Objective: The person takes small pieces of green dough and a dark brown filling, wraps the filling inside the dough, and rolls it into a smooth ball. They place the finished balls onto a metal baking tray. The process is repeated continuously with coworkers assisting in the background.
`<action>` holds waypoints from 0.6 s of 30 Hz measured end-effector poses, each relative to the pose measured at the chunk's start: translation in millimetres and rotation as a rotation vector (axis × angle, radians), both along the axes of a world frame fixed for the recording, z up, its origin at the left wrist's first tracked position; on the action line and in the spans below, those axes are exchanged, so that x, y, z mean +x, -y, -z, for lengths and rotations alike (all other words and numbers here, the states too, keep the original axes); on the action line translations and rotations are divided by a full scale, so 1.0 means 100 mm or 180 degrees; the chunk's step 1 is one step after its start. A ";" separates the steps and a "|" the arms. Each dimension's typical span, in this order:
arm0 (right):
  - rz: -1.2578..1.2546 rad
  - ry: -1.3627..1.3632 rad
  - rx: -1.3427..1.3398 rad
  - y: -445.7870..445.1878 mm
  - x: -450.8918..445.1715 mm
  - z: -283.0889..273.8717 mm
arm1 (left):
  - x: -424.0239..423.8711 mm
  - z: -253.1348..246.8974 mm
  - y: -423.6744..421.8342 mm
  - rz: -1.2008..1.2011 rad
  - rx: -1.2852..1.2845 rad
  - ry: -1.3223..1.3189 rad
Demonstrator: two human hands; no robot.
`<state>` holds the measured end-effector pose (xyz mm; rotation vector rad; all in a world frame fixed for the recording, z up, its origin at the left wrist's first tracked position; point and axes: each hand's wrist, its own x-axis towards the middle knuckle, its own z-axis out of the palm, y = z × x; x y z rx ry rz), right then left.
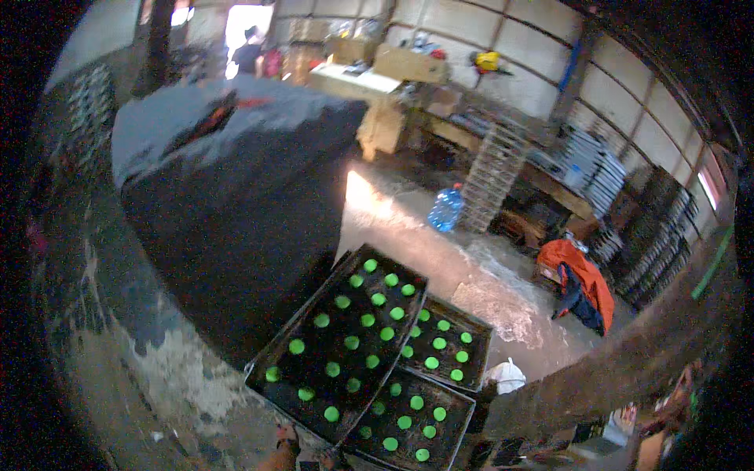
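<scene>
Before me is a large dark tray holding several bright green round pieces, spaced apart in rows. Beside its right side sit two smaller dark trays, a nearer tray and a farther tray, with similar green rounds in them. At the bottom edge of the view, my left hand is by the near edge of the large tray. It is blurred and partly cut off, so whether its fingers grip the rim is unclear. My right hand is out of view.
A large block under a dark cover stands beyond the trays. On the floor are a blue water jug, a leaning metal rack, an orange and dark cloth and a white bag. A person is near the bright doorway.
</scene>
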<state>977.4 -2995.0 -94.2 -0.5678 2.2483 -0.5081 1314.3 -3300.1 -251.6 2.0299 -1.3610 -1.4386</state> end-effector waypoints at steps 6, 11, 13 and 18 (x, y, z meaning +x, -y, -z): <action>0.0957 -0.0253 -0.0595 -0.99 0.41 -0.42 | -0.91 -0.99 -0.42 0.2137 -0.0923 0.0000; 0.1961 -0.0383 -0.0732 -2.64 1.28 0.01 | -1.74 -1.42 -2.00 0.4088 -0.1244 -0.0488; 0.2379 -0.0239 -0.0540 -3.39 1.90 0.38 | -1.76 -1.43 -2.77 0.4848 -0.1164 -0.0474; 0.3592 0.0202 0.0529 -5.52 3.93 1.12 | -1.53 -1.13 -4.67 0.6669 -0.0643 -0.0167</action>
